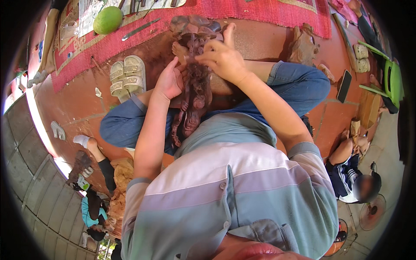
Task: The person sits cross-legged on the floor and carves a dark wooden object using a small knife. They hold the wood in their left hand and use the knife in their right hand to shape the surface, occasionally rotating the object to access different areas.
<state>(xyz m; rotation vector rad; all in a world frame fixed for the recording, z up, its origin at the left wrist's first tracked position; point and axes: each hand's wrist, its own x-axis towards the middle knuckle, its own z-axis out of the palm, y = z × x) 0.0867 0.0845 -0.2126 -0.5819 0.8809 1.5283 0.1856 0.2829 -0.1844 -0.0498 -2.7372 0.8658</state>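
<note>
A dark reddish-brown wood carving (pixel 197 102), with figures cut in deep relief, leans lengthwise across my crossed legs. Its base (pixel 195 26), broad and lumpy, points away from me. My left hand (pixel 171 81) is at the carving's left side, thumb raised and fingers curled against it; the carving partly hides their tips. Over the upper part, my right hand (pixel 223 60) bends its fingers toward the thumb in a pinch. Whatever lies between those fingertips is too small to make out.
A red woven mat (pixel 151 37) spreads ahead, bearing a green round fruit (pixel 108 20) and a slim metal tool (pixel 141 29). Sandals (pixel 128 76) lie to the left. At right are a wood chunk (pixel 303 45), a phone (pixel 344 86) and a green chair (pixel 392 80). Other people sit on both sides.
</note>
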